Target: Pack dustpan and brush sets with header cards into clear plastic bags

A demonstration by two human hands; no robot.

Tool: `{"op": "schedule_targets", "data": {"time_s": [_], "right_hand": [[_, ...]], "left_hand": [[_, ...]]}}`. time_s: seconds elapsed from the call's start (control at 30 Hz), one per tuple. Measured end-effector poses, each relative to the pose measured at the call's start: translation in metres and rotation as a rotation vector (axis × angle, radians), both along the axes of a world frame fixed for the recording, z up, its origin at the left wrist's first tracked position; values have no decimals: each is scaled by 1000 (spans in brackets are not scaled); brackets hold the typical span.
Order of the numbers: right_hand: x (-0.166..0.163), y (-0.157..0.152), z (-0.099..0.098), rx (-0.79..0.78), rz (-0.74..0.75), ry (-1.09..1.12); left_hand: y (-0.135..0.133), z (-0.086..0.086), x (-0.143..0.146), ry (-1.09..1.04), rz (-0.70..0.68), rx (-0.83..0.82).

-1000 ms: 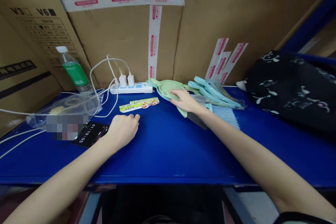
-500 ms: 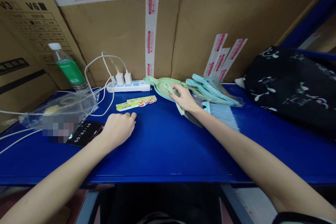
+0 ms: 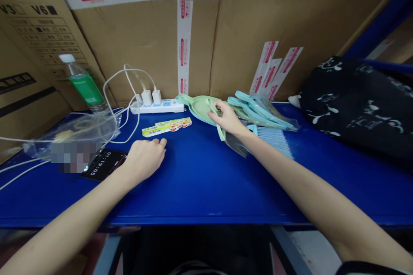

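My right hand point(image 3: 228, 119) is curled round the handle of a pale green plastic dustpan point(image 3: 199, 105) that lies at the back of the blue table point(image 3: 206, 180). Just right of it lie several light blue dustpans and brushes point(image 3: 261, 111), some in clear wrap, with a blue brush head point(image 3: 274, 139) nearer me. My left hand point(image 3: 146, 157) rests on the table in a loose fist with nothing in it. It sits below a strip of colourful labels point(image 3: 167, 126) and right of a black phone point(image 3: 103, 164) showing a timer.
Taped cardboard boxes point(image 3: 145, 38) wall the back. A white power strip point(image 3: 158, 105) with chargers and cables, a green-labelled water bottle point(image 3: 84, 84) and a clear plastic bag point(image 3: 74, 133) lie at the left. A black patterned bag point(image 3: 358, 103) fills the right.
My right hand has shifted its fingers from lying on the green dustpan to closing round its handle. My left hand has barely moved.
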State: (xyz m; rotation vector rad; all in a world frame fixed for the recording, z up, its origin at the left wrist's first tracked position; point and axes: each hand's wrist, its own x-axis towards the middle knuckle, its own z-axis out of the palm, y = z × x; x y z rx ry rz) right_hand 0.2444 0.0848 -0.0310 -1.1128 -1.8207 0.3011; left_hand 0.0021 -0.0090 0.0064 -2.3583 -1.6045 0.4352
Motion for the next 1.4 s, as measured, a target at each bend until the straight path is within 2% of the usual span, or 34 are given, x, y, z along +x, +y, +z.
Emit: {"op": "schedule_targets", "data": {"time_s": [0.5,0.83,0.97,1.13,1.27,1.4], "right_hand": [[-2,-9,11,104,-60,125],[9,-15,33,166,3,182],[13,-24,43,138,6,119],[14,-33,51,18,67,-47],[13,-33,43,-108,51,-279],[11,-26,27,-146,58,-331]], "left_hand": [[0,0,0,1,-1,-1],[0,0,1,-11,-5,-5],[0,0,2,-5,-7,-2],[1,-1,1,24,-7,-5],[0,-1,1,25,-5,-5],[0,-1,1,24,-4,-9]]}}
